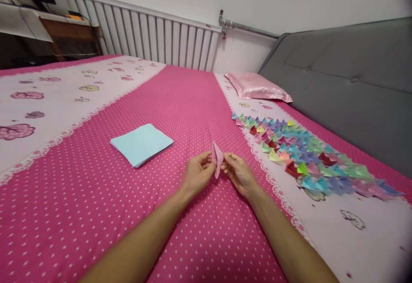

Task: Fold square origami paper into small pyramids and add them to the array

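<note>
A small pink folded paper point(217, 158), pointed at its upper and lower ends, is held upright between my two hands above the bed. My left hand point(198, 169) pinches its left side between thumb and fingers. On the other side, my right hand point(240, 170) grips its right edge with thumb and fingertips. Left of my hands lies a stack of light blue paper sheets point(143, 143). Over to the right, many folded paper boats point(302, 148) in several colours stand in close rows.
Under everything spreads a pink dotted bedspread point(106, 214) with pale printed bands. A pink satin pillow point(257, 88) rests near the grey padded headboard point(350, 81). A white radiator point(144, 30) lines the wall, and a wooden desk point(69, 30) stands at the far left.
</note>
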Action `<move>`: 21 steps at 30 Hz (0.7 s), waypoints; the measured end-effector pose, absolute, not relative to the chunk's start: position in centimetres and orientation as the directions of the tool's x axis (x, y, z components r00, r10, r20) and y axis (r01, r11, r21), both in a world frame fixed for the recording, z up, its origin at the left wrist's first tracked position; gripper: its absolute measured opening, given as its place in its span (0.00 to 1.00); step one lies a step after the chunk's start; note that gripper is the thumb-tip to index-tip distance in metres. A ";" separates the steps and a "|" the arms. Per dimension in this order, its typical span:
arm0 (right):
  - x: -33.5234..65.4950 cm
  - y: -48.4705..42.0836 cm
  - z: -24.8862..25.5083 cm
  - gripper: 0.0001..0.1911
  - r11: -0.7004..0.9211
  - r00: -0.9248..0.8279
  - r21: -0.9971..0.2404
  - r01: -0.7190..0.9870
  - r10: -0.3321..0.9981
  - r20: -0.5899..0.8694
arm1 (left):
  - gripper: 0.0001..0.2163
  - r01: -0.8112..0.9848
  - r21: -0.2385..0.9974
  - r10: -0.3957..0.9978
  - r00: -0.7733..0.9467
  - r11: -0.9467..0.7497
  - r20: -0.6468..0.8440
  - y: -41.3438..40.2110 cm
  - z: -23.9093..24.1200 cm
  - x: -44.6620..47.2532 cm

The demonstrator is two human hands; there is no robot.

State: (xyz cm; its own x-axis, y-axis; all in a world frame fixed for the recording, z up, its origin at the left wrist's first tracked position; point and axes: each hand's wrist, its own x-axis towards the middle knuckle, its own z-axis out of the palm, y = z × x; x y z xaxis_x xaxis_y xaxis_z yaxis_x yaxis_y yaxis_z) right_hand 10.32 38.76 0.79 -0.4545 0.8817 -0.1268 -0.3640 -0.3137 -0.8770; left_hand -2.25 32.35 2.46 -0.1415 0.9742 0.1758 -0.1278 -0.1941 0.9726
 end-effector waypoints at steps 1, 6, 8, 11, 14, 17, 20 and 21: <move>10.3 38.7 0.8 0.11 -0.299 -0.463 -0.891 -0.342 0.879 -0.117 | 0.15 -0.117 0.974 0.974 -0.139 -0.195 0.178 32.4 2.3 -2.3; 10.1 38.0 0.8 0.12 -0.194 -0.533 -0.957 -0.217 0.845 -0.050 | 0.19 -0.065 0.989 0.980 -0.158 -0.136 0.124 32.6 1.4 -2.2; 10.1 37.9 0.8 0.12 -0.172 -0.540 -0.967 -0.187 0.840 -0.046 | 0.21 -0.023 0.990 0.981 -0.142 -0.137 0.132 32.7 1.1 -2.3; 10.1 37.9 0.7 0.12 -0.165 -0.541 -0.972 -0.168 0.840 -0.049 | 0.21 0.078 0.988 0.980 -0.138 -0.134 0.143 32.6 1.2 -2.4; 10.1 37.8 0.9 0.13 -0.175 -0.546 -0.967 -0.184 0.837 -0.048 | 0.19 0.253 0.955 0.968 -0.156 -0.152 0.195 32.2 1.8 -2.7; 10.2 37.7 1.2 0.15 -0.208 -0.576 -0.961 -0.181 0.814 -0.067 | 0.15 0.464 0.863 0.927 -0.195 -0.201 0.321 31.9 2.1 -2.9; 10.2 37.4 1.5 0.16 -0.254 -0.624 -0.953 -0.168 0.775 -0.097 | 0.15 0.607 0.768 0.894 -0.204 -0.204 0.398 31.8 2.1 -3.0; 10.3 37.4 1.5 0.16 -0.274 -0.632 -0.947 -0.167 0.767 -0.111 | 0.15 0.624 0.757 0.893 -0.206 -0.195 0.400 31.8 2.0 -3.0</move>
